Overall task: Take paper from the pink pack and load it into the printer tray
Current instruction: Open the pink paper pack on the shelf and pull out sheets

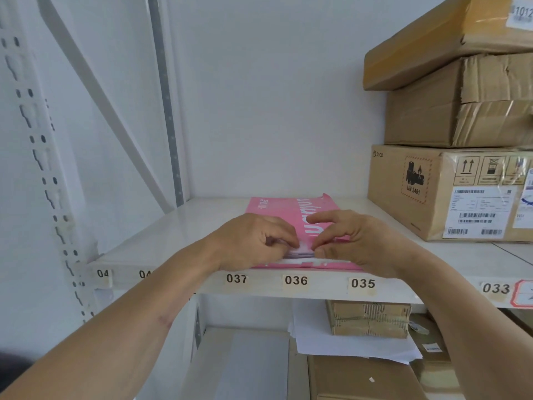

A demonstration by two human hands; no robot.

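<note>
A: From the head camera, where does the pink paper pack (291, 215) lie?

B: Flat on the white shelf (178, 229), above the front-edge labels 037 (236, 278), 036 (296, 280) and 035 (362, 283). Its long axis runs from the shelf's front edge back toward the wall, and the white lettering on it runs along that axis. The near short end sits at the shelf's front lip; the far end has a torn flap sticking up at its right corner.

A: And the hands?

B: Both are at the near end. The left hand (253, 241) is curled, fingertips pressed down at the pack's opening. The right hand (354, 241) pinches with thumb and fingers at the same spot, index finger stretched out over the pink wrapper. Between them a thin white edge of sheets (300, 253) shows, and both hands appear to be grasping it, though how many sheets they have I cannot tell.

A: Room around it?

B: To the left the shelf is bare right up to the slotted upright (37, 157) and diagonal brace. To the right there is a stretch of bare shelf, then a cardboard box marked PICO and UN 3481 (432, 192), with two more brown cartons stacked on it. Behind the pack is a narrow strip of shelf, then the wall. The front is open toward the person. Below, the lower shelf holds loose white sheets (346, 342) and more cardboard.
</note>
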